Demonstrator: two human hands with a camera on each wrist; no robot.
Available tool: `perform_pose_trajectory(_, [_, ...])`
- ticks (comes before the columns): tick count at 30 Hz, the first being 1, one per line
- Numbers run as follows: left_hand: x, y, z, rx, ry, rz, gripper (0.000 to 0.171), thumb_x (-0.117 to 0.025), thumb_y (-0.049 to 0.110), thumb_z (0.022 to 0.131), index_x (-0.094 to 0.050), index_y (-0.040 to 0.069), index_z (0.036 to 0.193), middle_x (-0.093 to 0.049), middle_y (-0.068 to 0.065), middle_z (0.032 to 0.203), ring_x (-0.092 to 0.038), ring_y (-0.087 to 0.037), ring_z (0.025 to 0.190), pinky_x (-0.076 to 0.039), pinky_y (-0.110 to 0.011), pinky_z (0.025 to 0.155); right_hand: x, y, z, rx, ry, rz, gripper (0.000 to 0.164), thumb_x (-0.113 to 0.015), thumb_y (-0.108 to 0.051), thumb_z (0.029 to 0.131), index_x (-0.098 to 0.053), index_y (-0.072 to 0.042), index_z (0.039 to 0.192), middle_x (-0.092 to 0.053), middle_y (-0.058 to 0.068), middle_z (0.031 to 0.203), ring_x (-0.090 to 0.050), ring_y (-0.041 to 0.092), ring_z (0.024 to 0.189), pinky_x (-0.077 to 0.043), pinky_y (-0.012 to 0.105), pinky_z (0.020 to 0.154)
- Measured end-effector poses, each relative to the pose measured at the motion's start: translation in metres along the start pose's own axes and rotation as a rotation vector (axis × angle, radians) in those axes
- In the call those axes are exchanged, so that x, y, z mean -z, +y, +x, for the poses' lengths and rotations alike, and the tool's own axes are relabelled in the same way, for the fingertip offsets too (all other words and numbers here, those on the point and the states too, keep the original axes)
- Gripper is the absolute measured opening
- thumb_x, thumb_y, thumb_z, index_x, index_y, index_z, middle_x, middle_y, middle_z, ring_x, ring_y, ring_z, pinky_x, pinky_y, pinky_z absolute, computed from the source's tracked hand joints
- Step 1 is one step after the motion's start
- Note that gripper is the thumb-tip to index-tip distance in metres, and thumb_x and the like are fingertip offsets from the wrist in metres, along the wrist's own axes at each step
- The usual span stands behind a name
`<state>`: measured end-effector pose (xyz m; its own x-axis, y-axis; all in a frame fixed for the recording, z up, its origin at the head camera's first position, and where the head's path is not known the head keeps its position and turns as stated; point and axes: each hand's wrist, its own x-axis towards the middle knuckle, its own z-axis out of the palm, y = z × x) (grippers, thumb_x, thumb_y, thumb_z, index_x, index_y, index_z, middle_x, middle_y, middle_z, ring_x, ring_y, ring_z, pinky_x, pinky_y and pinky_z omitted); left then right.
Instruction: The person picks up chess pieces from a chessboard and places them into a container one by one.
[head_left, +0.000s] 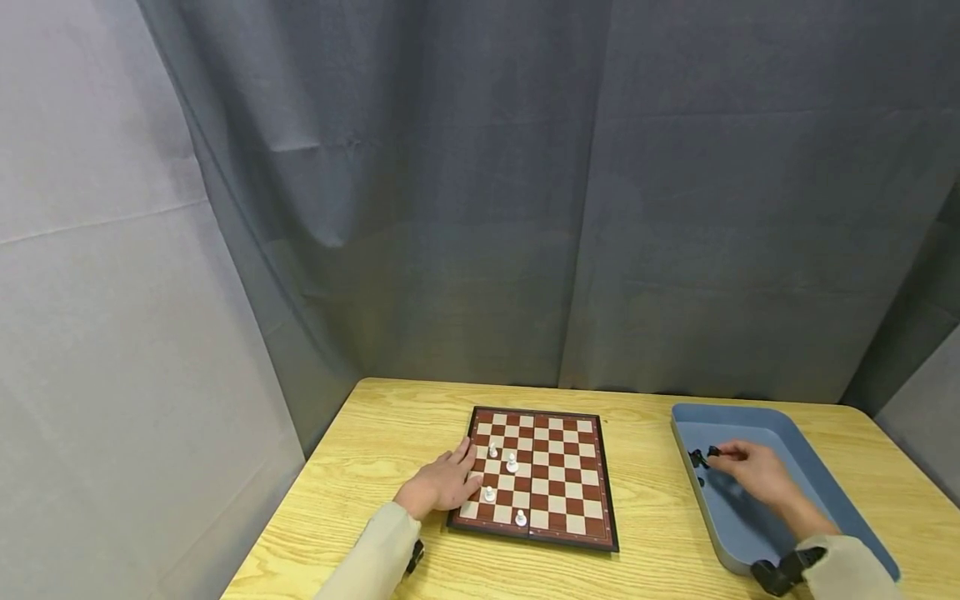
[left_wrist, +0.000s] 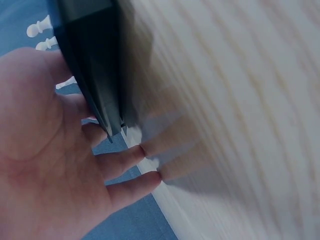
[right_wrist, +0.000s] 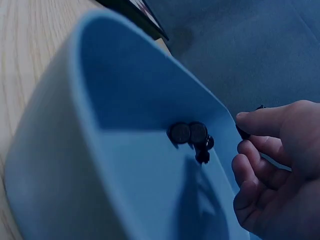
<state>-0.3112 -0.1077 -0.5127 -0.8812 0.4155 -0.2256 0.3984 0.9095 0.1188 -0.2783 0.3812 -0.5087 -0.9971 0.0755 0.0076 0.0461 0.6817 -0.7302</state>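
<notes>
A brown-and-cream chessboard (head_left: pixel 570 467) lies on the table with several white chess pieces (head_left: pixel 512 463) standing on its left half. My left hand (head_left: pixel 444 481) rests at the board's left edge, fingers extended. From the left wrist view, the thumb side overlaps the dark board side (left_wrist: pixel 92 60) and the outer fingertips touch the wood. Over the blue tray (head_left: pixel 738 425), my right hand (head_left: pixel 761 477) pinches a black chess piece (right_wrist: pixel 243 132) between thumb and index finger, its other fingers curled. Several black pieces (right_wrist: pixel 189 134) lie on the tray floor, near its left wall.
The wooden table (head_left: pixel 645 500) carries the board toward the middle and the tray at the right. A grey curtain (head_left: pixel 480 208) hangs behind the table, with a paler cloth (head_left: pixel 112 333) on the left side. The tray has raised walls all round.
</notes>
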Motion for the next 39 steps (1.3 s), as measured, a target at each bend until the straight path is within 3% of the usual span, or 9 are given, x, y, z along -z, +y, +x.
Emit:
perform_pose_trajectory(7, [0.001,0.001,-0.001,-0.001,-0.004,-0.001,0.063,-0.028,0.049,0.102,-0.018,0.014,0.153,-0.009,-0.006,0.158,-0.03,-0.035,0.135,-0.036,-0.048,0.103,0.006,0.009,0.001,-0.04,-0.011,-0.011,0.055,-0.063,-0.033,0.091,-0.053,0.015,0.116,-0.059,0.026,0.105,-0.057,0.033,0.089,-0.049,0.042,0.066])
perform_pose_trajectory(14, [0.0,0.0,-0.001,-0.001,-0.003,-0.005,0.063,-0.028,0.049,0.102,-0.019,0.014,0.153,-0.01,-0.006,0.158,-0.031,-0.035,0.135,-0.036,-0.047,0.103,0.004,0.016,0.001,-0.055,0.059,-0.059,0.04,-0.066,-0.019,0.089,-0.058,0.013,0.111,-0.062,0.023,0.097,-0.06,0.027,0.079,-0.046,0.031,0.055])
perform_pose_trajectory(19, [-0.001,0.0,0.0,-0.005,-0.002,0.0,0.063,-0.028,0.05,0.101,-0.019,0.014,0.153,-0.01,-0.006,0.158,-0.031,-0.035,0.135,-0.036,-0.047,0.103,0.006,0.014,-0.001,-0.053,0.051,-0.054,0.04,-0.063,-0.018,0.09,-0.057,0.012,0.116,-0.063,0.024,0.1,-0.061,0.03,0.082,-0.048,0.035,0.057])
perform_pose_trajectory(31, [0.0,0.0,0.0,-0.001,-0.01,-0.009,0.063,-0.028,0.049,0.102,-0.017,0.015,0.153,-0.008,-0.006,0.158,-0.03,-0.034,0.136,-0.035,-0.047,0.103,-0.01,-0.012,-0.006,0.08,0.083,-0.052,0.045,-0.062,-0.032,0.092,-0.06,0.005,0.117,-0.063,0.015,0.099,-0.06,0.023,0.081,-0.049,0.042,0.06])
perform_pose_trajectory(34, [0.0,-0.001,0.001,-0.003,-0.009,-0.005,0.063,-0.027,0.049,0.102,-0.017,0.014,0.153,-0.008,-0.006,0.158,-0.03,-0.035,0.136,-0.035,-0.047,0.104,-0.018,-0.025,-0.01,0.082,0.102,-0.042,0.043,-0.062,-0.032,0.091,-0.062,0.003,0.116,-0.064,0.013,0.097,-0.06,0.026,0.083,-0.049,0.045,0.061])
perform_pose_trajectory(39, [-0.001,-0.002,0.002,-0.008,-0.003,-0.001,0.063,-0.027,0.049,0.102,-0.017,0.013,0.153,-0.008,-0.007,0.158,-0.03,-0.035,0.136,-0.035,-0.048,0.103,-0.032,-0.044,-0.016,0.135,0.099,-0.026,0.037,-0.062,-0.025,0.092,-0.061,0.005,0.115,-0.062,0.01,0.095,-0.059,0.024,0.083,-0.049,0.039,0.061])
